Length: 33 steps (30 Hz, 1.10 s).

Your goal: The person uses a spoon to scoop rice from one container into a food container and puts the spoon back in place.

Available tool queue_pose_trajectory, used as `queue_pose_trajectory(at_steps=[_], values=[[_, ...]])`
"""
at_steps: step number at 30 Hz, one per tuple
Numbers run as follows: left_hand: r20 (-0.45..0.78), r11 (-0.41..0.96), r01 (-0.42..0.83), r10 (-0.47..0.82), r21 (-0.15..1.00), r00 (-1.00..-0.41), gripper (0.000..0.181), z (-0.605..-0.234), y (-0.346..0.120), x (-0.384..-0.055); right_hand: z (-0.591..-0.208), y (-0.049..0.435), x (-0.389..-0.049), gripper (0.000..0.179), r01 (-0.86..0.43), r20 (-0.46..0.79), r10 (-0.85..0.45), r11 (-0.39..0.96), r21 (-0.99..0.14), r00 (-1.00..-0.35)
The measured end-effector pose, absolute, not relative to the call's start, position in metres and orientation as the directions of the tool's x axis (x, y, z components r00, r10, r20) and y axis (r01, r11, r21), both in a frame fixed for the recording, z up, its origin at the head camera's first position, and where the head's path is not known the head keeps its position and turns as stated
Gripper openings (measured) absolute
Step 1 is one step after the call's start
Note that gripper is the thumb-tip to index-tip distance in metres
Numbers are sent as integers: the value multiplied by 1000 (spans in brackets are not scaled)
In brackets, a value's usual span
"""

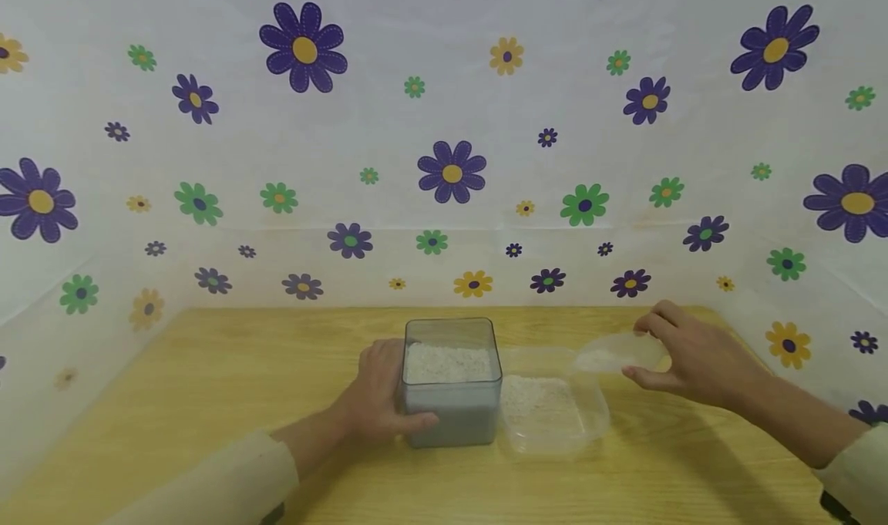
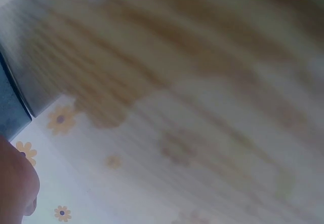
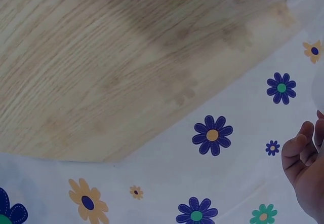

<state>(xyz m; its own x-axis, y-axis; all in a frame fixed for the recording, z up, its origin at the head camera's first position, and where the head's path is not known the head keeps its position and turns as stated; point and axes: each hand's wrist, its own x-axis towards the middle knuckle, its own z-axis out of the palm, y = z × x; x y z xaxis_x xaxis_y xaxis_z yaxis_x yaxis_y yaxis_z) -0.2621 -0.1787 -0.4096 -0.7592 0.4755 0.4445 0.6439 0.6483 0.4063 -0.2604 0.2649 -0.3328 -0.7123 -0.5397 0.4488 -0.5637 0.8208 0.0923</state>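
My left hand (image 1: 375,394) grips a clear grey square container (image 1: 454,413) by its left side, thumb across the lower front and fingers along the far left. White grains that look like rice (image 1: 447,363) fill much of it. Beside it on the right stands a low clear plastic box (image 1: 590,425), with a layer of the same grains (image 1: 537,402) mostly toward its left. Above the box's far right corner, my right hand (image 1: 694,355) pinches a translucent, rounded plastic piece (image 1: 617,353) between thumb and fingers. Few fingers show in either wrist view.
Both containers stand on a light wooden table (image 1: 243,378). A white cloth with flower prints (image 1: 375,124) rises behind the table and along both sides. The square container is taller than the low box.
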Motion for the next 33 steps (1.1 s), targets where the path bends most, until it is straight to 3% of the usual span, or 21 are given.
queue_pose_trajectory(at_steps=[15,19,26,33], values=[[431,646,634,471,426,-770,89,-407,-178,-260,-318,250,-256,55,-579,398,-594,797,173,-699],[425,650,631,473,423,-772,90,-407,-178,-262,-314,244,-255,59,-613,400,-665,743,269,-631],[418,649,630,476,427,-774,89,-408,-179,-262,-302,232,-257,66,-664,450,-775,622,415,-444],[434,641,644,482,417,-761,89,-409,-179,-264,-270,211,-262,61,-625,549,-742,647,437,-385]])
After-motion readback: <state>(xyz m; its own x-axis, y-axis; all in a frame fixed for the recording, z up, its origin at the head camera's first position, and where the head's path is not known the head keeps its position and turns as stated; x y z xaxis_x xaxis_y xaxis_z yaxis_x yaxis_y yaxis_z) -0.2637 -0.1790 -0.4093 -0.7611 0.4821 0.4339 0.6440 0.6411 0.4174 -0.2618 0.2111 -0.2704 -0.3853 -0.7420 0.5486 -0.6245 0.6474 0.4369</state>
